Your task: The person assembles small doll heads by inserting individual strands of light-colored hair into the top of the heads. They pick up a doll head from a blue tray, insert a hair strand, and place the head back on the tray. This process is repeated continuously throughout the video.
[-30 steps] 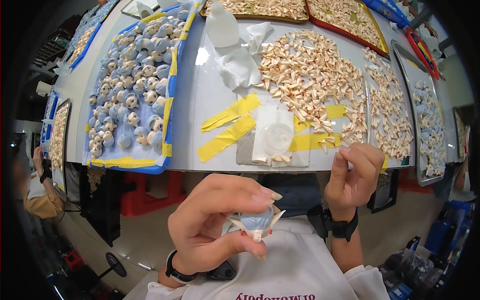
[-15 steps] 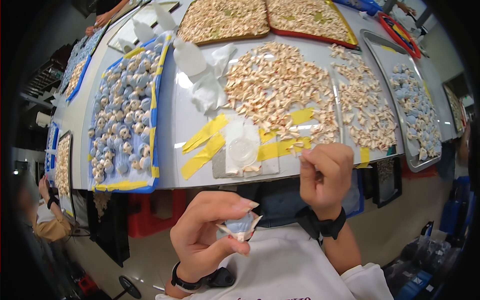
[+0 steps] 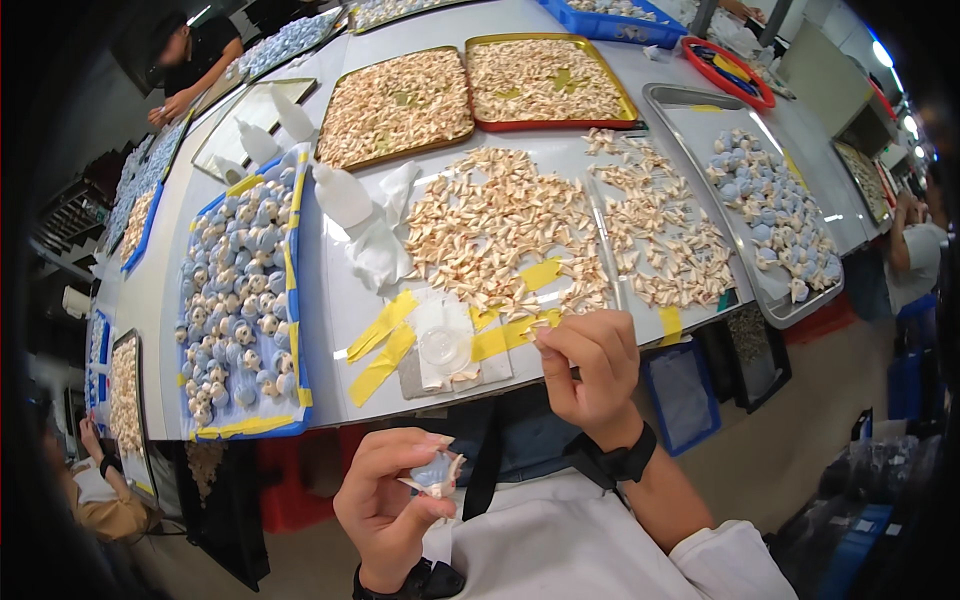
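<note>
My left hand (image 3: 385, 505), below the table edge, pinches a small figurine head (image 3: 434, 474) between thumb and fingertips. The head is pale blue on top and cream below, with thin pointed cream pieces sticking out at its sides. My right hand (image 3: 598, 375) is at the table's front edge, thumb and forefinger pressed together; whatever is between them, if anything, is too small to make out. Close to those fingertips lies a big spread of small pointed cream pieces (image 3: 500, 225). A shallow clear dish (image 3: 445, 350) sits on white paper over a grey board, beside yellow tape strips (image 3: 382, 372).
At the left stands a blue-edged tray (image 3: 303, 390) of similar heads; a metal tray (image 3: 660, 95) at the right holds more. Two trays (image 3: 395, 105) of cream pieces lie behind. White squeeze bottles (image 3: 342, 195) and crumpled tissue (image 3: 378, 250) stand between. Another person (image 3: 195, 60) sits far left.
The view has shifted, showing more of the table's far side. The figurine head has turned in my left hand. My right hand keeps its pinch near the cream pieces.
</note>
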The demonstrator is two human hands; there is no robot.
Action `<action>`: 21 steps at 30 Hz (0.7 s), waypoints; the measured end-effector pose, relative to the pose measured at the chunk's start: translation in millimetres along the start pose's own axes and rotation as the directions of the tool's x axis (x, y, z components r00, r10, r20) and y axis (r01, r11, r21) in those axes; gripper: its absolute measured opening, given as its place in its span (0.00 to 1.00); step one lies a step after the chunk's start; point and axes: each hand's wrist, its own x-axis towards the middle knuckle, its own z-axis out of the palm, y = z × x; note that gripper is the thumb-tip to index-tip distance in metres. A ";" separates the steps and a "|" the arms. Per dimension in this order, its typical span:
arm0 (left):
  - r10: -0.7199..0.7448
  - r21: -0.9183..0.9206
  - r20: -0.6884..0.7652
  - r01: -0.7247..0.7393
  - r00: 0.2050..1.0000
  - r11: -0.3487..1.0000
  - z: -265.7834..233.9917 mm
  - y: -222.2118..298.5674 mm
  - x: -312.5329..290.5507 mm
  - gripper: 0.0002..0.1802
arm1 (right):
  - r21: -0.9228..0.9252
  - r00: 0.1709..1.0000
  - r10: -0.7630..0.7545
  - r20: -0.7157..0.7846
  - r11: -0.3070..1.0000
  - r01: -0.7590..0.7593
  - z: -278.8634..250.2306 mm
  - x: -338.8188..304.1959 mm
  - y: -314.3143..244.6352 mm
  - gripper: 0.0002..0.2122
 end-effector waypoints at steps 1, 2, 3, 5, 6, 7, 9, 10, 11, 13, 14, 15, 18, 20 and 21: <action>-0.009 -0.038 0.008 0.009 1.000 0.999 -1.2 0.4 -1.2 0.25 | 0.010 1.000 0.003 -0.002 1.000 -0.003 1.2 -0.5 -0.4 0.10; -0.018 -0.076 0.017 0.019 1.000 0.997 -4.2 1.8 -2.0 0.24 | 0.021 1.000 0.006 -0.004 1.000 -0.006 1.9 -0.2 -1.5 0.10; -0.025 -0.115 0.030 0.028 0.999 0.993 -5.0 2.5 -2.0 0.23 | 0.038 1.000 0.011 -0.007 0.999 -0.010 0.3 1.2 -2.7 0.11; 0.012 -0.031 0.032 -0.011 0.999 0.999 -1.5 3.3 -1.1 0.23 | 0.077 1.000 0.020 -0.012 0.997 -0.019 -4.9 4.2 -6.4 0.11; 0.040 0.031 0.034 -0.041 0.999 0.999 2.0 3.2 0.8 0.25 | 0.082 1.000 0.010 -0.006 0.997 -0.009 -10.9 6.0 -9.4 0.12; 0.067 0.105 0.031 -0.070 0.997 0.992 4.4 4.6 1.4 0.26 | 0.172 0.998 0.057 0.021 0.983 -0.060 -15.6 8.9 -16.9 0.12; 0.108 0.145 0.012 -0.108 0.994 0.983 9.8 3.0 0.8 0.27 | 0.342 0.986 0.143 0.083 0.926 -0.162 -25.9 13.9 -36.0 0.11; 0.132 0.165 0.003 -0.130 0.991 0.978 12.7 2.9 0.8 0.27 | 0.493 0.937 0.279 0.212 0.797 -0.349 -32.1 14.4 -46.0 0.12; 0.119 0.143 -0.004 -0.117 0.993 0.983 15.8 3.4 0.5 0.27 | 0.597 0.855 0.375 0.359 0.612 -0.519 -37.2 12.1 -55.0 0.13; 0.093 0.099 -0.019 -0.091 0.995 0.991 20.7 3.9 -0.5 0.27 | 0.645 0.715 0.396 0.576 0.317 -0.695 -40.9 3.7 -65.0 0.17; 0.125 0.122 -0.007 -0.123 0.992 0.985 22.1 3.2 1.2 0.27 | 0.641 0.691 0.381 0.613 0.271 -0.718 -41.1 1.2 -66.3 0.18; 0.128 0.120 -0.011 -0.126 0.992 0.985 23.1 3.5 2.0 0.27 | 0.635 0.668 0.360 0.651 0.223 -0.740 -40.9 -0.2 -67.2 0.19; 0.146 0.127 -0.021 -0.142 0.989 0.982 24.3 3.8 0.6 0.27 | 0.645 0.600 0.380 0.704 0.012 -0.764 -42.0 -3.1 -69.5 0.20; 0.168 0.147 -0.022 -0.163 0.986 0.976 23.0 3.6 0.0 0.27 | 0.632 0.568 0.366 0.738 -0.076 -0.772 -41.8 -2.7 -68.8 0.26; 0.168 0.137 -0.032 -0.162 0.985 0.977 23.6 4.2 -0.7 0.27 | 0.622 0.550 0.360 0.754 -0.120 -0.774 -42.6 -3.5 -69.0 0.29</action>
